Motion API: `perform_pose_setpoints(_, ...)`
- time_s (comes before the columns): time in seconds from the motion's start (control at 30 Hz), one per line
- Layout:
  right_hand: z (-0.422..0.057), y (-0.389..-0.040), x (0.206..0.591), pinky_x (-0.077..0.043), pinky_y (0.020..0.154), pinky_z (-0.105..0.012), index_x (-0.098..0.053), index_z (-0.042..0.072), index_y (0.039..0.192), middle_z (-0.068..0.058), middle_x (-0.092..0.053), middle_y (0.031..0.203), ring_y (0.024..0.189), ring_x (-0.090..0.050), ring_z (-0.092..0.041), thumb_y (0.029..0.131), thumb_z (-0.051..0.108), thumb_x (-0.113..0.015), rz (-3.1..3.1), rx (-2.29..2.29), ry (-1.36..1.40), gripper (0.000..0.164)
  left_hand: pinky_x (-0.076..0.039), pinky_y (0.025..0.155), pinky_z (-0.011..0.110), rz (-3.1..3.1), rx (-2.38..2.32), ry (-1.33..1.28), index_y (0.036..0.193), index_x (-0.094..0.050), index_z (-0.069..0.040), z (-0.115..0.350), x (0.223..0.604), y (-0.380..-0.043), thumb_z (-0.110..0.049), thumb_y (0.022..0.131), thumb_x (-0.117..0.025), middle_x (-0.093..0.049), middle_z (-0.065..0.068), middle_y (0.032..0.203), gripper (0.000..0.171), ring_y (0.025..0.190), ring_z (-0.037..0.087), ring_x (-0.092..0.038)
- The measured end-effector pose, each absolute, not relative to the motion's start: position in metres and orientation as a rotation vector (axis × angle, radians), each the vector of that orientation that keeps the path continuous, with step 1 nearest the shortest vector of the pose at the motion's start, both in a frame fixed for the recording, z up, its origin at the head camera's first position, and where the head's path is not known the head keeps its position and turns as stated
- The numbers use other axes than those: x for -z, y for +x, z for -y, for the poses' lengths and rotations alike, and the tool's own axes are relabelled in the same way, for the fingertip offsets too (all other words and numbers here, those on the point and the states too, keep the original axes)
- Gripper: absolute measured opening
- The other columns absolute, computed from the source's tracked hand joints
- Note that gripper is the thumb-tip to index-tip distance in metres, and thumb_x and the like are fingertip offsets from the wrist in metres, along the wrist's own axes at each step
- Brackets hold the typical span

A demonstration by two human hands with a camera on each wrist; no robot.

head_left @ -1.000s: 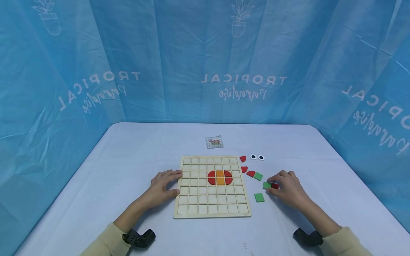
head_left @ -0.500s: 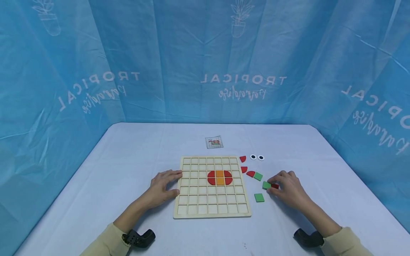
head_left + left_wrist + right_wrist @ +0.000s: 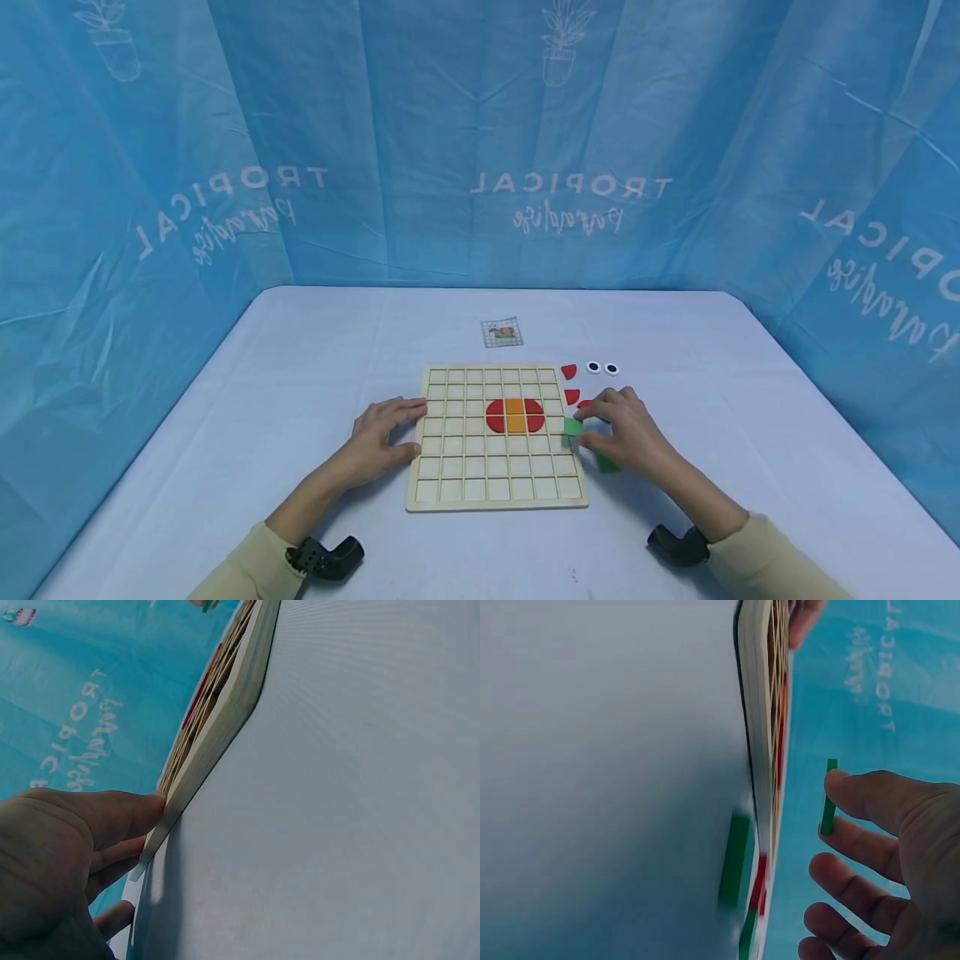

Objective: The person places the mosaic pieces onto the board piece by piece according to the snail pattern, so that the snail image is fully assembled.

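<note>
Board lies flat about midway between the desk's left and right edges, well short of the far edge; bare desk cloth is white. Your left hand is spread wide, thumb and fingertips touching the board's left edge. Your right hand is narrow at the tips: thumb and index finger pinch a green square. That square is over the board's right edge, lifted clear of it and roughly level with its face; the right wrist view shows it edge-on, other fingers loosely bent.

On the board, two orange squares are stacked in one column, with red rounded pieces in the cells on both sides, together making an oval.

Loose on the desk, toward its right edge from the board: one red quarter piece near the board's far right corner, a second red piece just beside the right edge, and two eye discs side by side. Another green tile and a third red piece are partly covered by your right hand; hard to tell what else sits under it. Small picture card lies between the board and the desk's far edge.
</note>
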State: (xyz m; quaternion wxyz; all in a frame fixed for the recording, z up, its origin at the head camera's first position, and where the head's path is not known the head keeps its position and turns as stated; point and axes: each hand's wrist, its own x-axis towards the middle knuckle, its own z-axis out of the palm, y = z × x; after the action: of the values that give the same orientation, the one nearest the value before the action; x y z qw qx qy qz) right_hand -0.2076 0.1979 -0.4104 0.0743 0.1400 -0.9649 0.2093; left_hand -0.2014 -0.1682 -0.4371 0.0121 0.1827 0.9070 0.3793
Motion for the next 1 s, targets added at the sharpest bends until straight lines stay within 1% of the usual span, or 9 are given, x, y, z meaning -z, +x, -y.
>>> perform_pose_setpoints(0.27,-0.160,-0.211,0.414,-0.044,0.076,-0.031,-0.075,0.022,0.094,0.001,-0.064,0.101,0.098,-0.045,-0.015,0.069,0.028,-0.082,2.882,-0.685,0.554,0.027,-0.008,0.109,0.061,-2.827,-1.181,0.549,0.134,-0.052,-0.007,0.168,0.436,-0.201,-0.014,0.083,-0.067,-0.043,0.008,0.147,0.054,0.140,0.037,-0.023)
perform_pose_setpoints(0.43,-0.146,-0.214,0.417,-0.041,0.074,-0.028,-0.075,0.023,0.092,0.006,-0.062,0.097,0.094,-0.043,-0.011,0.070,0.028,-0.082,2.894,-0.715,0.603,0.024,-0.008,0.109,0.062,-2.831,-1.172,0.561,0.134,-0.052,-0.006,0.168,0.437,-0.201,-0.014,0.083,-0.067,-0.043,0.009,0.147,0.054,0.140,0.038,-0.023)
perform_pose_setpoints(0.6,-0.139,-0.215,0.420,-0.037,0.073,-0.027,-0.074,0.022,0.092,0.007,-0.061,0.093,0.090,-0.041,-0.010,0.070,0.030,-0.081,2.891,-0.655,0.655,0.024,-0.008,0.109,0.062,-2.831,-1.178,0.577,0.134,-0.052,-0.006,0.169,0.437,-0.201,-0.014,0.083,-0.068,-0.043,0.009,0.147,0.054,0.139,0.038,-0.024)
perform_pose_setpoints(0.87,-0.136,-0.214,0.423,-0.040,0.073,-0.027,-0.074,0.024,0.094,0.007,-0.061,0.093,0.091,-0.042,-0.010,0.070,0.033,-0.081,2.880,-0.557,0.705,0.026,-0.010,0.108,0.063,-2.839,-1.169,0.600,0.134,-0.052,-0.006,0.169,0.437,-0.201,-0.016,0.083,-0.068,-0.043,0.009,0.147,0.054,0.139,0.038,-0.025)
perform_pose_setpoints(1.0,-0.135,-0.213,0.423,-0.040,0.073,-0.027,-0.074,0.023,0.094,0.006,-0.060,0.092,0.091,-0.042,-0.011,0.069,0.034,-0.082,2.880,-0.539,0.715,0.028,-0.011,0.107,0.063,-2.841,-1.169,0.601,0.134,-0.052,-0.006,0.169,0.437,-0.201,-0.016,0.083,-0.068,-0.043,0.010,0.146,0.055,0.138,0.039,-0.025)
